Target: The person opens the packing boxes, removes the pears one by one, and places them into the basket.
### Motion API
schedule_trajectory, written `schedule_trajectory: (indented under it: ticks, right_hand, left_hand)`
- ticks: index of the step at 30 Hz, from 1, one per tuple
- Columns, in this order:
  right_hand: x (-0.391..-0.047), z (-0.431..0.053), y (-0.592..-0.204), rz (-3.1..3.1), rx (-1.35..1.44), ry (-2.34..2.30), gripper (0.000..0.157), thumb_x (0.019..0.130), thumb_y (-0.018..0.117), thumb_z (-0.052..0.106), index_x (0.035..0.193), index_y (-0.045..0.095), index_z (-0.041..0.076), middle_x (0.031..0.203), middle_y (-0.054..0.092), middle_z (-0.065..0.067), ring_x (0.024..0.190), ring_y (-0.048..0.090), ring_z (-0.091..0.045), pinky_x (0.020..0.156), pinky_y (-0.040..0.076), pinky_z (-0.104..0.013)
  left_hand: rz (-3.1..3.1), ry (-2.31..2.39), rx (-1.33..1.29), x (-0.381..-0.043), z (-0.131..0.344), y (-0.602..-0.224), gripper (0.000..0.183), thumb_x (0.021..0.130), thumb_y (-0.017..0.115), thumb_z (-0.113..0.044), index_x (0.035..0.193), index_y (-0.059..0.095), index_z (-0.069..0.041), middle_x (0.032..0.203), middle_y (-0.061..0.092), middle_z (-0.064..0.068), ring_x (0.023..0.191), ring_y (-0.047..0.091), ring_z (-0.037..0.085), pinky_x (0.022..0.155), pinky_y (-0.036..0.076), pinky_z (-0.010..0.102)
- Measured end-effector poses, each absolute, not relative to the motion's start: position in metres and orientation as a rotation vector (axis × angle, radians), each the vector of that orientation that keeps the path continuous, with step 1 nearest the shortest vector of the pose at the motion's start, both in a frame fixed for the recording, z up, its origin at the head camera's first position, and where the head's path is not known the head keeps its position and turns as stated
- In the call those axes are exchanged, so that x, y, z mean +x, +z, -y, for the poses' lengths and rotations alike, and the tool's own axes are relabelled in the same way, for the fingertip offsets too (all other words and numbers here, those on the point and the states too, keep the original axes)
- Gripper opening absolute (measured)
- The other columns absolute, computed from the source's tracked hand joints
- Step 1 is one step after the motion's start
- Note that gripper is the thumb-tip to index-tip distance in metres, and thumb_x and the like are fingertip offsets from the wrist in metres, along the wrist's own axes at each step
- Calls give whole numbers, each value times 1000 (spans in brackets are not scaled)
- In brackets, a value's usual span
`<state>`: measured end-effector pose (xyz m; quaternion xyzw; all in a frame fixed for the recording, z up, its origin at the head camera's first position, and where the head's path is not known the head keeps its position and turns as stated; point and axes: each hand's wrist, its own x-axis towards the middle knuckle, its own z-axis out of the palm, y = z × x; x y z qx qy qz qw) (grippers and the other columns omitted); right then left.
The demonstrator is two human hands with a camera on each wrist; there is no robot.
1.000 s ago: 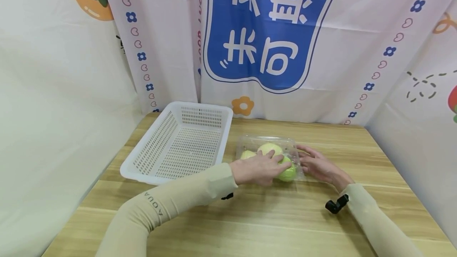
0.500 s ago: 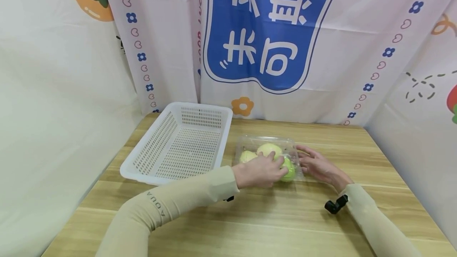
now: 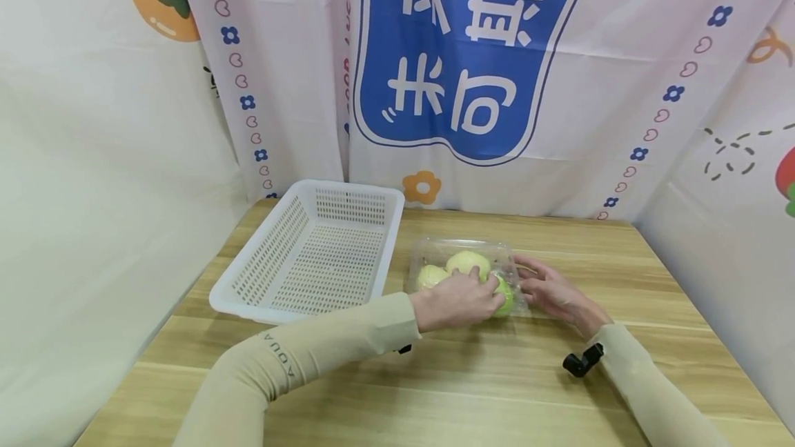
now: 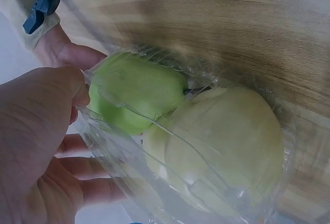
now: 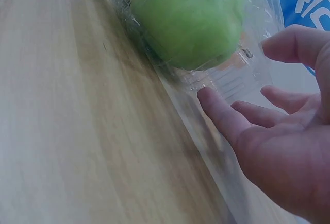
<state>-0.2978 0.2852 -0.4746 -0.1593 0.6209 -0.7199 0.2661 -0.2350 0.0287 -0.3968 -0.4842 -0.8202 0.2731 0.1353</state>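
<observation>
A clear plastic clamshell box (image 3: 497, 248) sits on the table with a green pear-like fruit (image 4: 136, 92) and pale yellow pear-like fruits (image 3: 468, 264) inside. My left hand (image 3: 459, 300) reaches over the box from the front. In the left wrist view, its thumb and fingers pinch the plastic edge beside the green fruit, with the other fingers spread beneath. My right hand (image 3: 555, 295) is at the box's right side. Its relaxed fingers (image 5: 221, 113) come right up to the clear wall in the right wrist view, thumb apart from them.
A white perforated plastic basket (image 3: 226, 285) stands left of the box, nothing inside it. The wooden table (image 3: 472, 392) runs back to a printed cloth (image 3: 385, 178) hanging behind. Black wrist cameras (image 3: 584, 361) are worn at the sleeves.
The left hand's fingers have drawn in from lying spread over the fruit to a more curled pose, slightly nearer the front. The right hand and the basket stay nearly in place.
</observation>
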Motion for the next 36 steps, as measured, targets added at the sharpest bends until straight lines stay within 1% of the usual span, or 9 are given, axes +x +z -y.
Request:
schedule_trajectory:
  ticks: [8, 13, 15, 19, 22, 24, 29, 33, 36]
  right_hand:
    - [-297, -284, -476, -1687, -487, -1917, 79, 94, 45, -6, 155, -4, 1, 160, -6, -30, 122, 54, 0, 102, 50, -23]
    - [-297, -285, -475, -1725, -483, -1862, 83, 92, 47, -6, 157, -4, 4, 162, -3, -27, 125, 49, -1, 103, 49, -24]
    - [-298, -285, -474, -1751, -480, -1837, 83, 92, 47, -5, 157, -4, 6, 163, -2, -26, 129, 46, -5, 103, 49, -25]
    - [-299, -284, -472, -1790, -477, -1812, 83, 90, 45, -6, 157, -3, 6, 164, 0, -25, 139, 38, -20, 104, 49, -28]
    - [-299, -283, -472, -1803, -466, -1811, 84, 89, 44, -7, 157, -2, 7, 163, 1, -26, 141, 35, -26, 104, 49, -30]
    - [-299, -283, -472, -1801, -462, -1814, 84, 88, 43, -7, 157, -3, 7, 163, 1, -26, 140, 37, -26, 104, 50, -30]
    - [-297, -283, -473, -1781, -458, -1842, 85, 86, 42, -9, 157, -2, 6, 163, 0, -27, 131, 45, -15, 104, 50, -29]
    - [-296, -283, -474, -1770, -440, -1860, 85, 87, 43, -9, 157, -2, 6, 163, 1, -26, 124, 50, -6, 103, 50, -29]
    - [-296, -283, -475, -1780, -433, -1853, 85, 87, 43, -8, 157, -3, 7, 163, 0, -25, 126, 48, -7, 103, 50, -30]
  left_hand:
    - [2402, 706, -1414, -235, -29, -397, 26, 107, 32, -19, 124, 52, -16, 143, 54, 12, 110, 66, 32, 72, 64, 40]
    - [2382, 705, -1417, -236, -28, -399, 26, 107, 33, -19, 124, 52, -16, 142, 54, 12, 111, 66, 31, 73, 64, 38]
    - [2375, 711, -1421, -237, -27, -399, 26, 107, 33, -19, 125, 51, -16, 142, 54, 12, 112, 66, 31, 74, 64, 38]
    - [2378, 711, -1426, -237, -27, -397, 28, 106, 35, -17, 129, 50, -16, 143, 53, 13, 114, 65, 32, 76, 64, 39]
    - [2394, 691, -1431, -237, -26, -395, 29, 106, 36, -16, 131, 50, -16, 143, 53, 13, 116, 64, 32, 77, 64, 40]
    - [2402, 674, -1438, -238, -26, -395, 29, 106, 36, -16, 131, 50, -16, 143, 54, 12, 116, 64, 31, 77, 64, 39]
    - [2440, 592, -1460, -239, -27, -394, 29, 104, 38, -12, 130, 50, -15, 141, 57, 11, 113, 66, 31, 75, 64, 37]
    - [2462, 525, -1470, -241, -28, -392, 24, 103, 43, -12, 125, 53, -14, 127, 65, 7, 101, 68, 25, 67, 63, 30]
    - [2469, 506, -1480, -243, -29, -391, 20, 103, 45, -14, 121, 53, -15, 116, 67, 4, 92, 67, 21, 62, 60, 25]
